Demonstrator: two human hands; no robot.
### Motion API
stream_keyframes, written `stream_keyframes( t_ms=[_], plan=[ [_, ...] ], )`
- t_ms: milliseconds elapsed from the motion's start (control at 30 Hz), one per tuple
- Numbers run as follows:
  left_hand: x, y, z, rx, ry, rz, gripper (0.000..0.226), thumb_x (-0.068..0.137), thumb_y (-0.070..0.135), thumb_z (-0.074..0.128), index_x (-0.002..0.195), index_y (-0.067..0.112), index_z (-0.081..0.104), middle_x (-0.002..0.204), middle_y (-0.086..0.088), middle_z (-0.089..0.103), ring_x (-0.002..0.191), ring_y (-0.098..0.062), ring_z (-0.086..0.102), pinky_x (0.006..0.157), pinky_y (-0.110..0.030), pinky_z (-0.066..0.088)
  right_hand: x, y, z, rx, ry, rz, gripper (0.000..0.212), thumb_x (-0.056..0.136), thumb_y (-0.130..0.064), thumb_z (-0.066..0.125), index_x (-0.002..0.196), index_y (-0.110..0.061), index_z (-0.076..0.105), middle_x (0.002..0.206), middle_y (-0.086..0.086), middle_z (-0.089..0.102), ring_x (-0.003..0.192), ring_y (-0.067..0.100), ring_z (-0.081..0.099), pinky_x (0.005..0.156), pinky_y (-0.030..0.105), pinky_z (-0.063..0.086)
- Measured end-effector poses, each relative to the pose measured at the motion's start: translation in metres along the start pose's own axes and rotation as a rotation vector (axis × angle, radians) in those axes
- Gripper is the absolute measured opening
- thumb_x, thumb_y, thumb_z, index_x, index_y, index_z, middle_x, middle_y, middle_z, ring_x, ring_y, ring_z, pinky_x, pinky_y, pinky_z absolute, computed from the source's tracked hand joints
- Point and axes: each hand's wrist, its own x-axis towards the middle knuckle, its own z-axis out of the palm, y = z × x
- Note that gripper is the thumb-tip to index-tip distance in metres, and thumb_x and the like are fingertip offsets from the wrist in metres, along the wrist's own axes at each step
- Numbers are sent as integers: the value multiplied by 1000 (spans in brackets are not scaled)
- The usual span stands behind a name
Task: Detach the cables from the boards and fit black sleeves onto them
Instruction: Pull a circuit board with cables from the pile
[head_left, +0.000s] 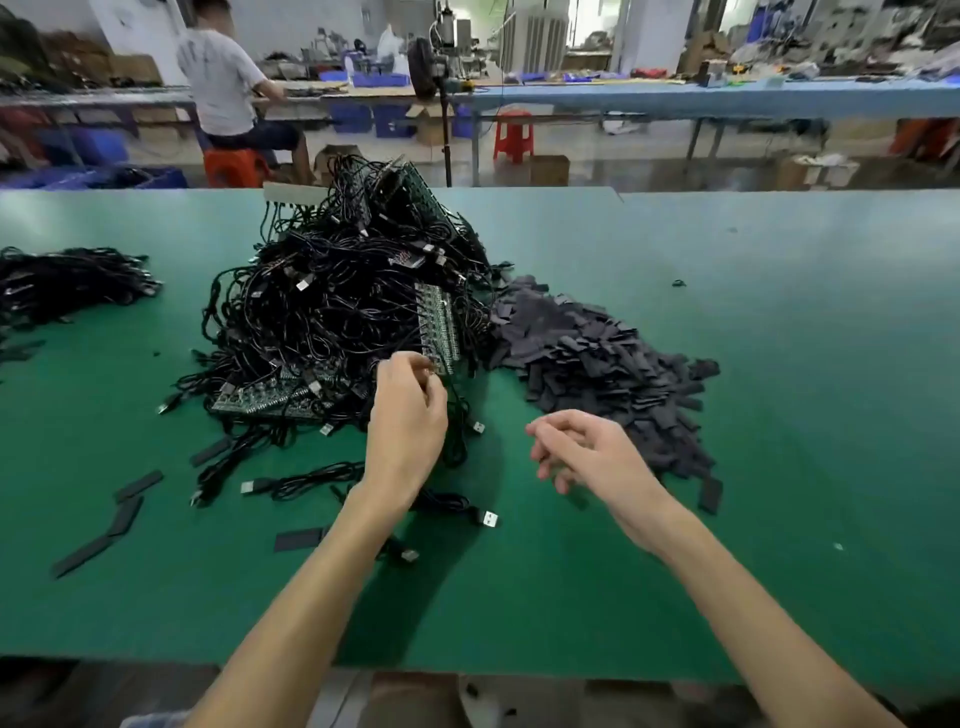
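Nearest to us, by the desk's (779, 493) near edge, our two bare forearms reached out over the green top. Our right hand (587, 452) hung above the middle of the desk with its fingers loosely curled and nothing in them. Our left hand (408, 415) was just beyond it to the left, its thumb and fingertips pinching a cable (456, 426) that hung down in black loops beside the palm.

Under and around the left wrist lay loose cables with silver plugs (488, 518). A few flat stray sleeves (298, 539) were scattered toward the near left corner.

Just past our left fingertips stood a green board (439, 327), leaning on the heap of cables and boards (332, 291) that filled the middle of the desk. Another flat board (260, 402) lay at the heap's near foot.

Touching the heap on its right, the pile of black sleeves (613, 374) spread toward the near right, ending just beside our right hand. At the left edge lay a separate bundle of cables (67, 280), well apart from the heap.

Beyond the far edge, a seated person (223, 78) in a white shirt worked at a long bench (727, 96), with a red stool (513, 136) on the floor between the bench and our desk.
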Motion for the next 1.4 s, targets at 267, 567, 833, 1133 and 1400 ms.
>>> stream_keyframes(
  t_ms=[267,567,833,1133,1400],
  plan=[
    [29,-1,17,589,0,-86,48,105,52,45,111,4,50,122,-16,49,66,-28,48,60,-37,36,11,23,-4,104,90,-41,15,103,-10,59,104,-1,71,77,5,69,67,15,60,56,22,48],
    [38,17,-3,-140,38,-201,35,85,52,62,88,17,53,74,6,51,49,-2,41,51,-25,35,13,25,-4,139,61,-53,16,103,-10,59,105,1,71,79,7,69,69,17,60,58,22,49],
    [16,7,0,404,-71,-117,33,100,43,53,104,11,49,102,-10,55,75,-33,57,66,-44,49,13,26,-4,165,64,-46,13,102,-7,60,105,-1,71,79,7,69,69,16,61,59,22,50],
    [-8,20,9,844,-60,221,30,108,37,34,95,14,47,92,-5,55,62,-29,58,53,-33,29,13,23,-2,184,54,-57,28,103,-25,58,105,-1,71,82,9,69,72,20,61,59,24,50],
    [-34,5,39,873,-360,403,39,110,44,30,115,11,51,109,-8,55,78,-29,68,56,-36,35,25,15,11,187,34,7,46,89,-49,62,120,-15,68,112,10,73,96,19,72,80,32,62]
  ],
)
